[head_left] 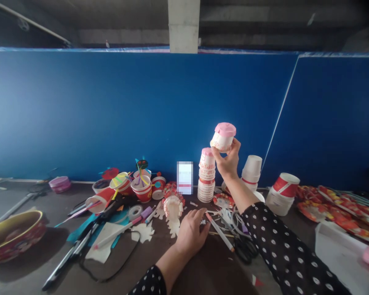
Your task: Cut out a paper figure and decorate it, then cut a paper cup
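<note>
My right hand is raised above the table and grips an upturned white paper cup with a pink base, tilted slightly. Just left of it stands a stack of similar upturned cups with a pink top. My left hand rests palm down on the dark table, fingers curled loosely, touching paper scraps and holding nothing. A cut white paper cup with fringed strips lies just ahead of that hand. A pink-tipped pencil lies to the right of my left hand.
Decorated red cups with straws crowd the back left. A yellow and red bowl sits at far left. Pens, tape, scissors and a cord litter the table. More cups and red printed sheets lie right. A blue partition stands behind.
</note>
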Demonstrator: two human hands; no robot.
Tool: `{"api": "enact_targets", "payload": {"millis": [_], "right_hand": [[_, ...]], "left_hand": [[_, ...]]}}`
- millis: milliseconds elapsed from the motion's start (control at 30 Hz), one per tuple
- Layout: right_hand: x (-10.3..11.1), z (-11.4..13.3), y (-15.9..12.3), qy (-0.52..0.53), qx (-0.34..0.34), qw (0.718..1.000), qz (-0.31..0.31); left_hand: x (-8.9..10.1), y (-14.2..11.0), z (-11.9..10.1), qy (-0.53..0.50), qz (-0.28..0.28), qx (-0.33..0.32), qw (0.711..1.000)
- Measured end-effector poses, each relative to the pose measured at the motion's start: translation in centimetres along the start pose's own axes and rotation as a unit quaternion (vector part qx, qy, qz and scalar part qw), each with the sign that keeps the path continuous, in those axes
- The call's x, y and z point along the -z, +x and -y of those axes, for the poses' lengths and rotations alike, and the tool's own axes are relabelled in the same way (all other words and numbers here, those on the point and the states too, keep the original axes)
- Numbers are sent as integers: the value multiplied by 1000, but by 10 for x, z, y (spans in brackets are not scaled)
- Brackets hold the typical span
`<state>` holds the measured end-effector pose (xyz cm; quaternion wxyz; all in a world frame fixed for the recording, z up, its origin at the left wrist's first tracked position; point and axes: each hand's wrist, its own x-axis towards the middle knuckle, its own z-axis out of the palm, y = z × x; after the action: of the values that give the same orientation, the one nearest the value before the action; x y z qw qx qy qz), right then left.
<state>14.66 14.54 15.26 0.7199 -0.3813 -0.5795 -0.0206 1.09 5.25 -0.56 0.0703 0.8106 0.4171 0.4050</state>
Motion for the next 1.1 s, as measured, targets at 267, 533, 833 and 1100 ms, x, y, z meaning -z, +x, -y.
{"api": "enact_targets", "payload": {"millis": [267,533,833,1100], "right_hand": [[63,25,-90,39,-77,988,125],[80,24,-164,120,-229,944,207],[90,28,-169,198,-293,893,278],[99,27,-162,175,-265,917,241]], "left_hand": [[2,-3,-3,-80,-71,-3,994],[3,-8,-7,-58,-93,-93,990],[5,-8,-12,-90,-74,-93,989],[15,-7,-19,-97,-49,-83,991]]}}
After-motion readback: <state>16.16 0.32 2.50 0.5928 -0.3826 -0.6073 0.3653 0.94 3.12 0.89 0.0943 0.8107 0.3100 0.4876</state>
